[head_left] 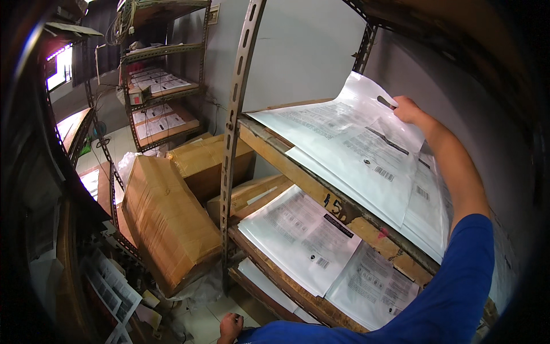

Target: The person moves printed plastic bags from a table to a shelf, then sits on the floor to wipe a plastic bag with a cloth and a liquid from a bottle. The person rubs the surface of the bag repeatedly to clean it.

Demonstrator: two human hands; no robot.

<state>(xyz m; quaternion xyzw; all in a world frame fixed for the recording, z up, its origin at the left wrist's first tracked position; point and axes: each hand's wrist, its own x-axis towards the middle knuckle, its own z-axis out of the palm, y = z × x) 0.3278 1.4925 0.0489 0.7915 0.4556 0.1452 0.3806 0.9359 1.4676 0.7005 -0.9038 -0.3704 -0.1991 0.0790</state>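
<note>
At the far upper corner of a stack, my right hand (407, 109) is closed on the raised edge of a clear printed plastic bag (366, 94). The bag curls upward beside a dark oval handle hole, and the rest of it lies over the stack of similar bags (355, 189) on the upper shelf. Low in the view, my left hand (231, 327) hangs beside the shelves with its fingers curled into a loose fist. Nothing shows in it.
A slotted metal post (232, 114) stands left of the stacks. Below, another shelf bears more printed bags (301, 235). Taped brown cartons (166, 218) lean on the floor to the left. Farther back, a metal rack (166, 103) carries printed sheets.
</note>
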